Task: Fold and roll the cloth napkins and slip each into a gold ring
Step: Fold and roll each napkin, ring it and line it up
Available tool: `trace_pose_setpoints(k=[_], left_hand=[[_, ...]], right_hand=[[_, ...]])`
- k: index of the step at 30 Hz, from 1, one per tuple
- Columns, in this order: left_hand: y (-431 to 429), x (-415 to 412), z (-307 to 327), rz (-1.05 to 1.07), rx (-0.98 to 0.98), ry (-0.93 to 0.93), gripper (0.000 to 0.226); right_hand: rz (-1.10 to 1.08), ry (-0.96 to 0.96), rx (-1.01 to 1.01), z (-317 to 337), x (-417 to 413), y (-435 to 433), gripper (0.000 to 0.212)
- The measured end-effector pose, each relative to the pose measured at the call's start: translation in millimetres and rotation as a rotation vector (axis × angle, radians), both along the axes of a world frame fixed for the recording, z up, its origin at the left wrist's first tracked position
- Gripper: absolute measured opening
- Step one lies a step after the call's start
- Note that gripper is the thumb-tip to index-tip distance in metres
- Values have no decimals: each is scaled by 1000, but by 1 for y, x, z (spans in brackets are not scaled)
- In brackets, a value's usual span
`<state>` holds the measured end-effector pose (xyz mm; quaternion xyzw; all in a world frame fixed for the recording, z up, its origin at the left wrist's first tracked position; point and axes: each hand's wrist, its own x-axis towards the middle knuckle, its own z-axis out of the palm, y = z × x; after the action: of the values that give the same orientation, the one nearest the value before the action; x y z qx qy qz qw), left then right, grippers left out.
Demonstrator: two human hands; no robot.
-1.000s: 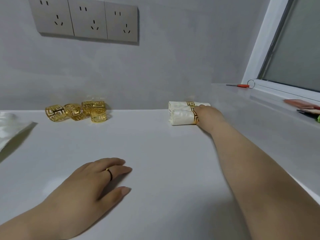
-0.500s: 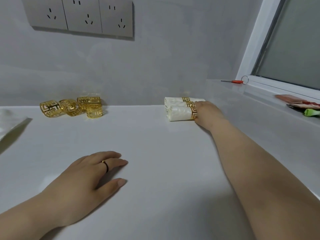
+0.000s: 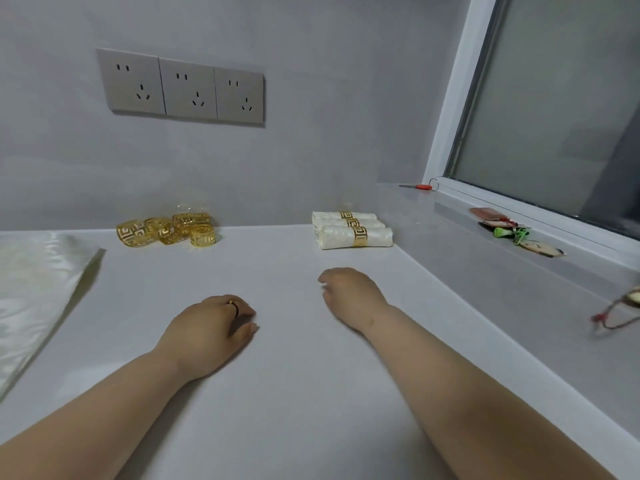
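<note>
Three rolled cream napkins (image 3: 336, 234), each inside a gold ring, lie side by side at the back right of the white table (image 3: 284, 393). Several loose gold rings (image 3: 166, 231) sit in a cluster at the back, left of the rolls. A flat stack of shiny cream napkins (image 3: 31, 289) lies at the left edge. My right hand (image 3: 349, 292) hovers or rests in front of the rolls, apart from them, fingers loosely curled and holding nothing. My left hand (image 3: 211, 327) rests on the table with its fingers bent, holding nothing.
A grey wall with three sockets (image 3: 180, 88) stands behind the table. A raised grey ledge (image 3: 485, 271) and a window sill run along the right, bearing a red-handled tool (image 3: 420, 186), a small red item with green tassels (image 3: 502, 225) and a corded object (image 3: 620, 313).
My right hand has let go of the front rolled napkin and drawn back toward me. The left hand has curled its fingers a little. The view has tilted and shifted.
</note>
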<state>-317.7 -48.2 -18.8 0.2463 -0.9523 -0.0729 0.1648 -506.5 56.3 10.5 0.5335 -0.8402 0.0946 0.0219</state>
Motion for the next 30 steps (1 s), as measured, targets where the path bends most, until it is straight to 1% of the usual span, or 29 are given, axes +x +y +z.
trace_pose_setpoints(k=[2, 3, 7, 10, 14, 16, 17, 19, 20, 21, 23, 24, 27, 30], left_hand=[[7, 12, 5, 20, 45, -26, 39], [9, 18, 7, 29, 75, -19, 32], [25, 68, 19, 74, 125, -13, 26], [37, 117, 26, 103, 166, 44, 24], [58, 191, 30, 105, 241, 87, 13], [67, 228, 28, 116, 314, 121, 19], [70, 244, 24, 127, 386, 146, 23], [83, 279, 18, 133, 604, 235, 28], [90, 291, 15, 117, 679, 264, 34], [94, 301, 12, 93, 675, 270, 43], [96, 314, 7, 63, 594, 266, 65], [96, 315, 7, 61, 587, 286, 69], [93, 314, 4, 35, 602, 321, 54], [92, 312, -1, 8, 644, 352, 55]], right_hand=[[73, -133, -25, 0, 40, 10, 35], [106, -197, -38, 0, 57, 14, 36], [193, -358, -24, -2, 121, 27, 37], [204, -331, 8, -13, 145, 33, 42], [204, -248, 3, -20, 161, 43, 45], [179, -211, -16, -20, 163, 46, 44], [170, -191, -30, -20, 163, 47, 43], [163, -169, -42, -20, 168, 46, 42], [153, -160, -46, -20, 168, 47, 41], [147, -152, -48, -20, 170, 47, 41], [134, -138, -46, -21, 173, 46, 40], [128, -133, -49, -21, 173, 46, 40], [119, -114, -60, -21, 174, 47, 40], [118, -107, -72, -22, 174, 48, 38]])
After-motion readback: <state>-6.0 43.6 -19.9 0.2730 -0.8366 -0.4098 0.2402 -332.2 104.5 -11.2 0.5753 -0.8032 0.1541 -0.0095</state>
